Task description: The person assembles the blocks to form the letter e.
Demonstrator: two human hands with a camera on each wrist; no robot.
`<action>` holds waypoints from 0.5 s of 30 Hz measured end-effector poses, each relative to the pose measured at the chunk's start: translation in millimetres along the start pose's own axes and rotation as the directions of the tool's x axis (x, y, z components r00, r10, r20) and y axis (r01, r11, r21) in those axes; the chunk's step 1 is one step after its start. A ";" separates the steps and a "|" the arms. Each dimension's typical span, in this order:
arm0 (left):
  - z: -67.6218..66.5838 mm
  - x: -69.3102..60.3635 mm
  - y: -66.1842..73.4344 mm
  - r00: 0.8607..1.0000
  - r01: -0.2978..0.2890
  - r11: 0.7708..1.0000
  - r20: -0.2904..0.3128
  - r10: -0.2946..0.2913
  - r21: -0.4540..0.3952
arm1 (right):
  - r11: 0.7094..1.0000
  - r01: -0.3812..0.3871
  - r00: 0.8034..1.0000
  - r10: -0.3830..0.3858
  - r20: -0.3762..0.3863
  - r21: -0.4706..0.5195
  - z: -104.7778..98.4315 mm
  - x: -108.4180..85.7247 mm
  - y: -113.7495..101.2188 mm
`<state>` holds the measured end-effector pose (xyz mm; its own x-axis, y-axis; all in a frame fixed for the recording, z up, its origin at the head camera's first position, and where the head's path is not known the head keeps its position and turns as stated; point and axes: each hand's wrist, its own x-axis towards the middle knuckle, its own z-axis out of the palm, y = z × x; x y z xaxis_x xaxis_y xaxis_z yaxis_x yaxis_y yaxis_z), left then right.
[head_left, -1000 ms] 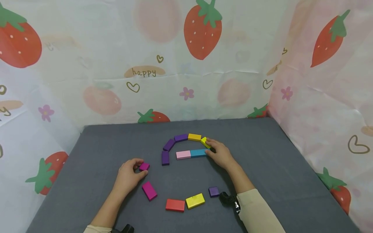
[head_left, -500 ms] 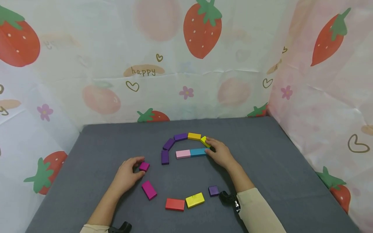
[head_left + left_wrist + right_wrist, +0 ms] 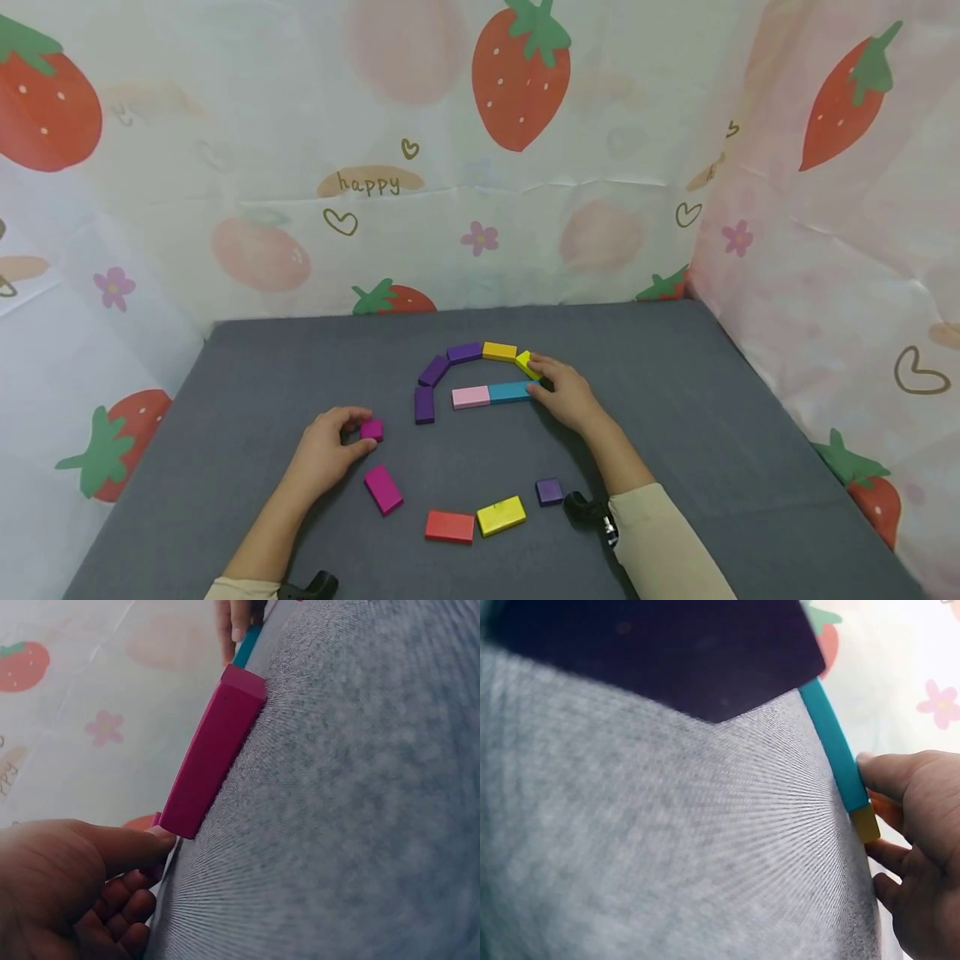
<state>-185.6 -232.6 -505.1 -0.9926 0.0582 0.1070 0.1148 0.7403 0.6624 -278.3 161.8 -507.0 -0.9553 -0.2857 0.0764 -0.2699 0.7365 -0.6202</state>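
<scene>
My left hand (image 3: pixel 327 450) pinches a small magenta block (image 3: pixel 372 429) between thumb and fingers at the table's left. In the left wrist view the thumb mostly hides that block. A longer magenta block (image 3: pixel 212 754) lies just nearer. At the right end of an arch of blocks, my right hand (image 3: pixel 567 393) has its fingers around a yellow block (image 3: pixel 524 362). Its thumb touches the end of a blue block (image 3: pixel 836 746), which lies flush against a pink block (image 3: pixel 470 397). Purple blocks (image 3: pixel 424 405) and an orange-yellow block (image 3: pixel 499 351) make up the rest of the arch.
On the grey cloth-covered table (image 3: pixel 675 400), nearer the person, lie a red block (image 3: pixel 450 527), a second yellow block (image 3: pixel 502 516) and a short purple block (image 3: pixel 549 492). A strawberry-print curtain (image 3: pixel 480 183) stands behind and at both sides.
The small magenta block has turned slightly in the left hand, which has shifted a little. The right hand and the arch of blocks look unmoved.
</scene>
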 end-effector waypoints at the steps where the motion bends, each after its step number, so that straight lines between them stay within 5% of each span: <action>1: -0.1 0.3 0.6 1.000 0.001 1.000 0.001 -0.001 -0.001 | 1.000 -0.001 1.000 0.001 0.003 0.000 -0.3 0.3 0.0; 15: -1.7 11.5 15.8 0.998 0.011 0.999 0.057 -0.009 -0.046 | 1.000 -0.002 1.000 0.002 0.016 -0.004 -2.4 1.0 0.4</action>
<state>-195.1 -221.3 -492.2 -0.9942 0.0898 0.0587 0.1053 0.7090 0.6973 -279.7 163.4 -505.3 -0.9536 -0.2944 0.0629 -0.2689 0.7393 -0.6174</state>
